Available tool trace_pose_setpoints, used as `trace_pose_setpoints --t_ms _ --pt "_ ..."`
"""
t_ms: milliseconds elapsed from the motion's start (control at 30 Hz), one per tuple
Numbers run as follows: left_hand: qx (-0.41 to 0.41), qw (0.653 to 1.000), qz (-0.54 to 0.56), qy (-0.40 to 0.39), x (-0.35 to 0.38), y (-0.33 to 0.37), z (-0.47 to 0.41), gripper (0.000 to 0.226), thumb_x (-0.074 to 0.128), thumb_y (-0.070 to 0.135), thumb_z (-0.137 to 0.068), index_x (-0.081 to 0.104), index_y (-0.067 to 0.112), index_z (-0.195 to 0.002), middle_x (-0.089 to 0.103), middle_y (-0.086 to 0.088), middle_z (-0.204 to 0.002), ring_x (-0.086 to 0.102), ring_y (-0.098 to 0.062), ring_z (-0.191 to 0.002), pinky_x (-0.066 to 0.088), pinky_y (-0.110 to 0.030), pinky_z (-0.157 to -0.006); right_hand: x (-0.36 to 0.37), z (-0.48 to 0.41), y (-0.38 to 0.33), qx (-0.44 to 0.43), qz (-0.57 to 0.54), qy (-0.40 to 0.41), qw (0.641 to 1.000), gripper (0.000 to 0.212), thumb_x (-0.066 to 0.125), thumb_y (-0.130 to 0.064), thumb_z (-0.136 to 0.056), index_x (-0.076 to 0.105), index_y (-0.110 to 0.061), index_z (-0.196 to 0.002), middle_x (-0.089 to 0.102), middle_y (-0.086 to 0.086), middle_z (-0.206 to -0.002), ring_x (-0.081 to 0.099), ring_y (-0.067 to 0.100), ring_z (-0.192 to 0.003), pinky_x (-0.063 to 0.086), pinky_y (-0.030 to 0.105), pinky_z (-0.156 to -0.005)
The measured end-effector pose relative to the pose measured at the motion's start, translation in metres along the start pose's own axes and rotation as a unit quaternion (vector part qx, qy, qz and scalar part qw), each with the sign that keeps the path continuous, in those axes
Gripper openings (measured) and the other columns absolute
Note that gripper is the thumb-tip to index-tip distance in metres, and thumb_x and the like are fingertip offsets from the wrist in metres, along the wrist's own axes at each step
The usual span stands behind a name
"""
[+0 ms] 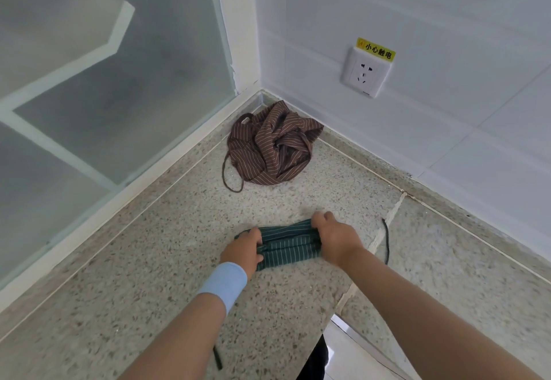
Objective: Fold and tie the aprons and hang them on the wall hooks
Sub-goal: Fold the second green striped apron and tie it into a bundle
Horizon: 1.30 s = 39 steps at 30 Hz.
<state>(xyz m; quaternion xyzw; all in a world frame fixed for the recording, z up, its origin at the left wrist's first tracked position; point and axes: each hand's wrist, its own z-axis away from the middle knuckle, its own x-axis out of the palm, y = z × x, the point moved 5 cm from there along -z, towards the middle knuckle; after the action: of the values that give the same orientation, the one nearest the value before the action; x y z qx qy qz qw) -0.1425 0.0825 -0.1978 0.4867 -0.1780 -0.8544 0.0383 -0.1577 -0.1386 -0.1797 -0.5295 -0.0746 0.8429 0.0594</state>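
A green striped apron [286, 245] lies folded into a narrow bundle on the speckled stone counter [167, 260]. My left hand [243, 250], with a light blue wristband, grips its left end. My right hand [334, 238] grips its right end, fingers curled over the top edge. One dark tie string [387, 241] trails off to the right of my right hand; another string end [217, 358] shows under my left forearm. A brown striped apron [272, 145] sits crumpled in the back corner, its loop strap hanging out toward the front left.
A frosted glass window [104, 66] runs along the left side. White tiled wall stands behind and to the right, with a power socket [365, 71] under a yellow warning label. The counter's front edge drops off near the bottom centre.
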Motion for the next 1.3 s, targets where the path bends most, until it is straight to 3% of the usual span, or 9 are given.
trace_pose_setpoints --t_ms 100,200,433,567,733,867,1033,1133,1300 --pt "0.081 0.981 -0.135 0.118 0.0 0.026 0.007 0.056 0.072 0.004 -0.072 0.053 0.021 -0.122 0.051 -0.007 -0.122 0.053 -0.025 -0.103 0.048 -0.035 -0.079 0.001 0.002 -0.017 -0.123 0.184 0.077 0.972 0.06 0.066 -0.005 -0.079 0.038 -0.019 -0.13 0.043 0.009 -0.122 0.047 0.026 -0.109 0.045 0.041 -0.097" --pt "0.194 0.944 -0.225 0.145 0.023 0.038 0.008 0.05 0.086 0.011 -0.045 0.071 0.019 -0.092 0.061 -0.002 -0.093 0.057 -0.023 -0.083 0.05 -0.035 -0.067 0.016 0.006 -0.02 -0.182 0.227 0.048 0.956 0.042 0.058 -0.011 -0.09 0.046 -0.015 -0.13 0.049 0.008 -0.123 0.05 0.026 -0.109 0.043 0.038 -0.094" --pt "0.19 0.955 -0.187 0.129 0.033 0.026 0.019 0.053 0.088 0.042 -0.06 0.071 0.017 -0.104 0.069 0.0 -0.098 0.067 -0.019 -0.084 0.057 -0.035 -0.062 0.023 0.01 -0.007 -0.16 0.148 0.033 0.975 0.039 0.053 -0.045 -0.091 0.055 -0.021 -0.122 0.057 0.0 -0.115 0.056 0.022 -0.1 0.048 0.037 -0.085" --pt "0.175 0.969 -0.127 0.121 0.019 0.016 0.004 0.019 0.087 0.027 -0.071 0.076 0.016 -0.081 0.065 0.004 -0.087 0.063 -0.015 -0.074 0.052 -0.027 -0.05 0.008 -0.007 -0.004 -0.144 0.111 0.0 0.983 0.034 0.041 -0.042 -0.103 0.06 -0.02 -0.12 0.062 0.0 -0.112 0.059 0.021 -0.102 0.049 0.034 -0.083" --pt "0.088 0.996 -0.033 0.0 0.007 0.007 -0.013 0.034 0.041 0.033 -0.104 0.068 0.014 -0.11 0.059 -0.002 -0.104 0.049 -0.02 -0.105 0.046 -0.033 -0.086 -0.007 -0.024 -0.002 -0.106 0.068 -0.099 0.987 0.033 0.04 -0.039 -0.104 0.065 -0.018 -0.108 0.067 0.001 -0.098 0.061 0.02 -0.092 0.046 0.031 -0.079" --pt "0.044 0.999 -0.006 -0.021 0.001 0.011 -0.022 0.025 0.043 0.023 -0.103 0.064 0.02 -0.116 0.067 -0.002 -0.102 0.057 -0.015 -0.085 0.046 -0.026 -0.072 -0.011 -0.03 0.001 -0.09 0.057 -0.108 0.988 0.025 0.042 -0.027 -0.1 0.064 -0.02 -0.108 0.065 0.0 -0.095 0.06 0.019 -0.089 0.051 0.032 -0.08" --pt "0.05 0.989 -0.091 0.11 0.0 0.029 -0.01 0.022 0.068 0.014 -0.083 0.058 0.023 -0.101 0.055 0.004 -0.106 0.054 -0.018 -0.089 0.044 -0.03 -0.069 -0.01 -0.018 -0.001 -0.139 0.137 -0.01 0.981 0.037 0.063 -0.01 -0.085 0.049 -0.021 -0.118 0.059 0.0 -0.106 0.057 0.02 -0.089 0.048 0.033 -0.079" --pt "0.107 0.977 -0.126 0.133 0.008 0.038 -0.003 0.045 0.08 -0.006 -0.046 0.058 0.025 -0.071 0.053 0.006 -0.076 0.05 -0.016 -0.064 0.035 -0.026 -0.057 0.003 0.004 -0.005 -0.2 0.165 0.075 0.963 0.039 0.064 -0.011 -0.084 0.049 -0.017 -0.119 0.051 0.005 -0.115 0.052 0.024 -0.1 0.047 0.037 -0.09" --pt "0.1 0.984 -0.07 0.13 0.01 0.034 -0.001 0.051 0.079 -0.014 -0.034 0.062 0.026 -0.06 0.055 0.009 -0.066 0.048 -0.012 -0.05 0.026 -0.021 -0.047 0.029 0.043 -0.019 -0.289 0.133 0.186 0.93 0.024 0.055 -0.013 -0.082 0.061 -0.015 -0.105 0.057 0.003 -0.102 0.051 0.02 -0.084 0.049 0.032 -0.072"
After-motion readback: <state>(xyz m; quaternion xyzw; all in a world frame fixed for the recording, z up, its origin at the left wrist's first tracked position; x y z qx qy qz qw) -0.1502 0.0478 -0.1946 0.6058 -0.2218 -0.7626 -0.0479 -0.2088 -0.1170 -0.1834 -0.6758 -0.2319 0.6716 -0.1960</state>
